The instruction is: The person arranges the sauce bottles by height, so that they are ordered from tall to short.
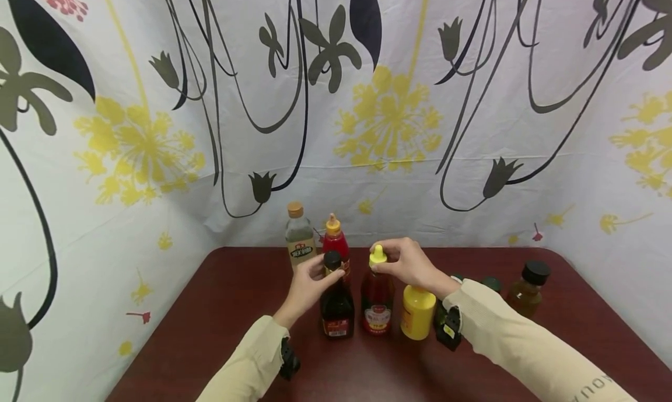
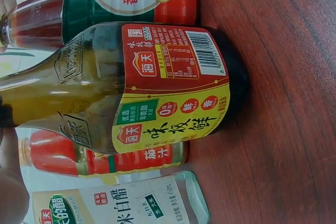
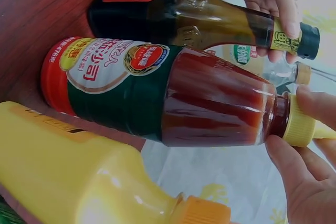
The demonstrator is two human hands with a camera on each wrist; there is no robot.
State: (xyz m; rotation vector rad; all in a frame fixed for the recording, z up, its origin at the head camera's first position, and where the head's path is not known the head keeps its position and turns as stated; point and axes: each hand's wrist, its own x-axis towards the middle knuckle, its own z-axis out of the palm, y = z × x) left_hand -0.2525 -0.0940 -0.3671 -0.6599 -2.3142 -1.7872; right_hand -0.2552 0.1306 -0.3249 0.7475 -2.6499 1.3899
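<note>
My left hand (image 1: 307,285) grips a dark soy sauce bottle (image 1: 337,308) by the neck, just under its black cap. The bottle stands upright, its red and yellow label (image 2: 173,93) facing the left wrist camera. Beside it, my right hand (image 1: 412,265) pinches the yellow cap (image 3: 300,124) of a ketchup bottle (image 1: 377,306) between thumb and fingers. That bottle is upright too, with a green and red label (image 3: 121,85). A yellow squeeze bottle (image 1: 418,313) with an orange cap stands under my right wrist.
Behind my left hand stand a clear white vinegar bottle (image 1: 301,236) and a red squeeze bottle (image 1: 336,244). A black-capped jar (image 1: 527,291) and other dark-topped containers, partly hidden by my right sleeve, are at the right. A patterned cloth (image 1: 336,128) hangs behind the dark red table (image 1: 220,332).
</note>
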